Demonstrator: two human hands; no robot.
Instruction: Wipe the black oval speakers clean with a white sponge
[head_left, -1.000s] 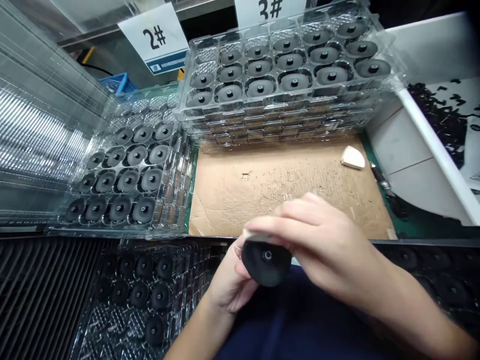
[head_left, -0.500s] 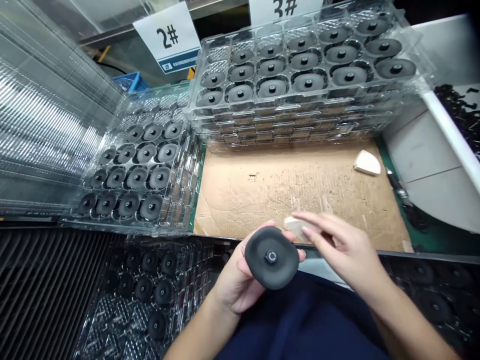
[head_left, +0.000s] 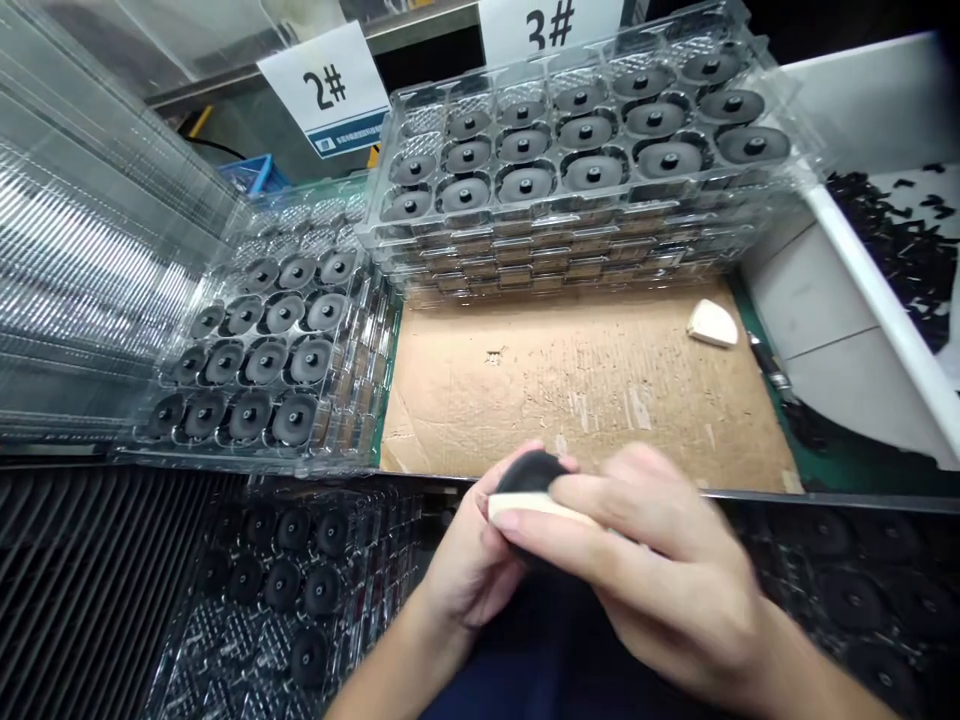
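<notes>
My left hand [head_left: 472, 555] is closed around a black rounded disc [head_left: 531, 470], held just off the front edge of the cardboard. My right hand [head_left: 660, 560] grips a cream-white sponge wedge [head_left: 529, 503] between thumb and fingers. The wedge lies against the disc's face and covers its middle, so the central peg is hidden. A second white sponge wedge [head_left: 713, 323] rests on the right side of the cardboard sheet [head_left: 525, 400].
Stacked clear plastic trays [head_left: 525, 225] of black discs stand at the back. Another tray stack [head_left: 352, 400] is on the left, with more trays [head_left: 247, 610] below. A white bin [head_left: 840, 250] of small black parts borders the right, beside a dark pen-like tool [head_left: 771, 368].
My right hand has moved left and brought the sponge wedge onto the disc. My left hand keeps the disc in nearly the same place. The view has shifted slightly.
</notes>
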